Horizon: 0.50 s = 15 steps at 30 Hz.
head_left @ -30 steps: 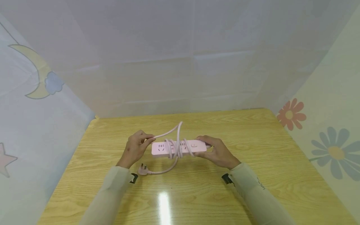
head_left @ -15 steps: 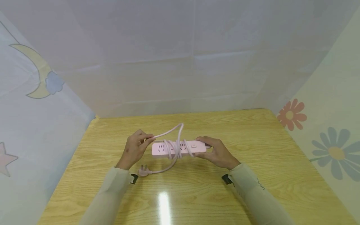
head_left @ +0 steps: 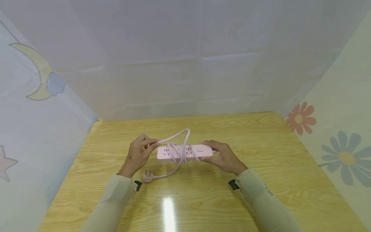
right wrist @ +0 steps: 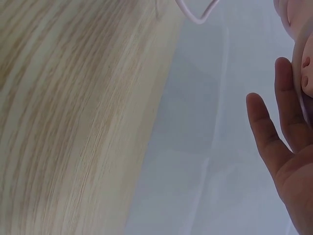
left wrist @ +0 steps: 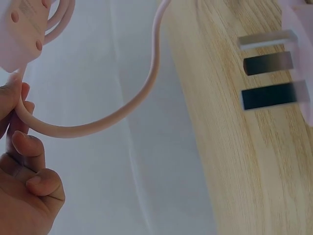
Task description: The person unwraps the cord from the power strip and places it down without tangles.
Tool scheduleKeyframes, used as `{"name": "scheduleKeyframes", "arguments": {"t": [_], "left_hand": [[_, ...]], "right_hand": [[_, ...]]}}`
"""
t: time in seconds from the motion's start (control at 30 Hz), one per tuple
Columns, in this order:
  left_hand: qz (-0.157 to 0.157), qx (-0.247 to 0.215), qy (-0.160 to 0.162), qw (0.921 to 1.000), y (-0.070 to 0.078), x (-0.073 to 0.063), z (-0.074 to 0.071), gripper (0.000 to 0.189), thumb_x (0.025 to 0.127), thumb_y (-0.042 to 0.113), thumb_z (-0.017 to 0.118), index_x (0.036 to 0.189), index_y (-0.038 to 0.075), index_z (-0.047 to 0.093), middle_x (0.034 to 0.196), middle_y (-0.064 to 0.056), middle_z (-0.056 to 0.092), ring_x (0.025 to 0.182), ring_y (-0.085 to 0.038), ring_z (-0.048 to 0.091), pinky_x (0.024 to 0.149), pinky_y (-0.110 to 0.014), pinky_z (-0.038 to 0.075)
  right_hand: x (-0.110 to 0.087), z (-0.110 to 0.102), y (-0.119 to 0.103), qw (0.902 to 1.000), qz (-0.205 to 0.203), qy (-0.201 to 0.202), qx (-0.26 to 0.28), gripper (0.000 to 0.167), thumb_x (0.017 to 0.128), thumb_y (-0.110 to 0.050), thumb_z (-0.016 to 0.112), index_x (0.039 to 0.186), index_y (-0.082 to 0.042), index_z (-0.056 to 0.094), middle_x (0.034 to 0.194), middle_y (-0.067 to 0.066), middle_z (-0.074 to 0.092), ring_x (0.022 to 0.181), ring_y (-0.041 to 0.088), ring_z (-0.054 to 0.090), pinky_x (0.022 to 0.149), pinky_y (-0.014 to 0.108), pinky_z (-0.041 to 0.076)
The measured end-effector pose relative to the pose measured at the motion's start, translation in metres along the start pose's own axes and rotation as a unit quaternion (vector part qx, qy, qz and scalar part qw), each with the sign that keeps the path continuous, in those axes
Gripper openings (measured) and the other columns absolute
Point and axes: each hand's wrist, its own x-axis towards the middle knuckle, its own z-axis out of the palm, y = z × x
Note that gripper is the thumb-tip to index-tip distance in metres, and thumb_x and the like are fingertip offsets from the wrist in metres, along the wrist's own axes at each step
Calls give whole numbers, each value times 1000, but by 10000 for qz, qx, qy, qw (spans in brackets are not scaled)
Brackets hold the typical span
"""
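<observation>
A pink power strip (head_left: 205,150), held up over the table, has its pink cord (head_left: 185,141) wound several times around its middle. My right hand (head_left: 224,157) grips the strip's right end, thumb along the near side and fingers at the far side. With thumb and fingertips my left hand (head_left: 139,154) pinches the cord just off the strip's left end. From there the cord arcs up in a loop and comes down across the strip. The plug (head_left: 147,176) hangs at the cord's end, below the left hand. In the left wrist view its prongs (left wrist: 269,63) show large.
Beneath both hands spreads a wood-grain table (head_left: 243,206). A pale cloth wall (head_left: 162,87) stands behind its far edge. More printed cloth walls rise at the left and right sides.
The left hand keeps pinching the cord while the loop above the strip leans slightly right and drops lower. A cord turn shows more at the strip's left end. The right hand stays put.
</observation>
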Motion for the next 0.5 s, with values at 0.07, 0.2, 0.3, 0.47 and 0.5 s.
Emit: {"name": "scheduleKeyframes", "arguments": {"t": [0.07, 0.2, 0.3, 0.47, 0.5], "left_hand": [[41, -15, 15, 10000, 0, -1, 0, 10, 86, 5, 76, 96, 3, 79, 76, 4, 52, 65, -10, 40, 56, -23, 34], [128, -41, 47, 9999, 1, -2, -1, 10, 85, 3, 77, 95, 2, 78, 76, 4, 52, 66, -10, 40, 57, -22, 34], [162, -67, 65, 9998, 1, -4, -1, 11, 84, 2, 77, 95, 1, 78, 77, 4, 53, 66, -10, 41, 57, -22, 34], [240, -145, 102, 9996, 2, -6, -1, 12, 83, 0, 78, 95, 1, 78, 78, 5, 54, 67, -10, 42, 57, -20, 34], [272, -166, 114, 9994, 2, -6, -1, 12, 83, 0, 78, 95, 1, 78, 77, 5, 54, 67, -10, 42, 57, -20, 34]], "right_hand": [[0, -1, 0, 10000, 27, 14, -8, 42, 85, -12, 81, 124, -4, 67, 119, 10, 68, 91, 17, 64, 78, 32, 54], [0, -1, 2, 10000, 45, 32, -70, 42, 85, -13, 81, 124, -4, 67, 120, 9, 68, 92, 16, 64, 78, 32, 54], [-1, -1, 4, 10000, 36, 26, -72, 42, 85, -13, 81, 124, -3, 67, 120, 10, 68, 92, 17, 65, 78, 32, 54], [-1, -1, 5, 10000, 52, 14, -27, 42, 85, -13, 81, 124, -3, 67, 120, 11, 68, 92, 17, 65, 78, 32, 54], [-1, -1, 5, 10000, 52, 13, -29, 42, 85, -13, 81, 124, -3, 67, 120, 11, 68, 92, 17, 65, 78, 32, 54]]}}
